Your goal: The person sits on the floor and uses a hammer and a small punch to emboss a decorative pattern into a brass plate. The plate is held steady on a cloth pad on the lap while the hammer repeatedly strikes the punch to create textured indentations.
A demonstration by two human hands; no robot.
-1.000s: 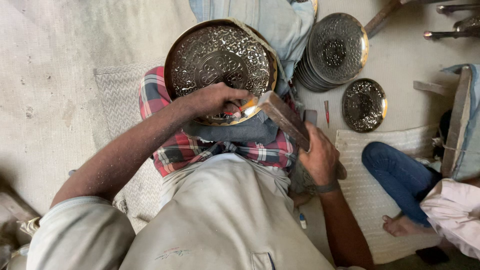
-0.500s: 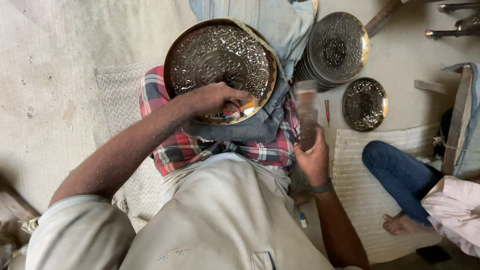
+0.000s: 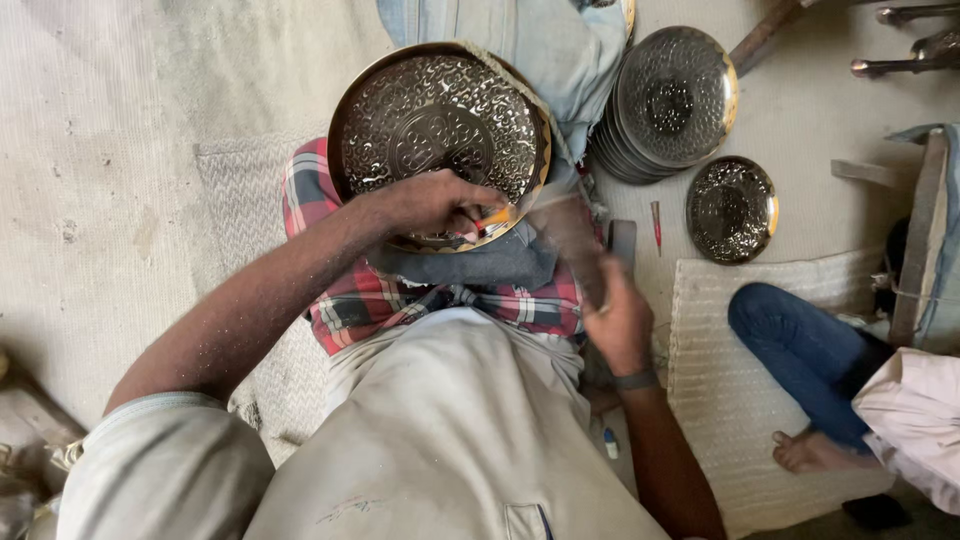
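A round engraved metal plate [image 3: 440, 130] with a brass rim rests tilted on my lap, over a dark cloth and a red checked cloth [image 3: 400, 300]. My left hand [image 3: 430, 205] lies on the plate's near rim, its fingers pinching a thin orange-tipped chisel [image 3: 492, 216] against the metal. My right hand [image 3: 615, 320] grips the handle of a wooden mallet [image 3: 570, 245], which is blurred in motion just right of the plate, close to the chisel.
A stack of engraved plates [image 3: 670, 100] and a smaller single plate [image 3: 732, 208] lie on the floor at the right, with a loose chisel [image 3: 656, 226] between. Another person's leg in blue jeans [image 3: 810, 360] rests on a woven mat [image 3: 740, 390].
The mallet has swung: it lay slanted toward the chisel, rose upright, and now blurs down toward the chisel again. My left hand and the plate have stayed put.
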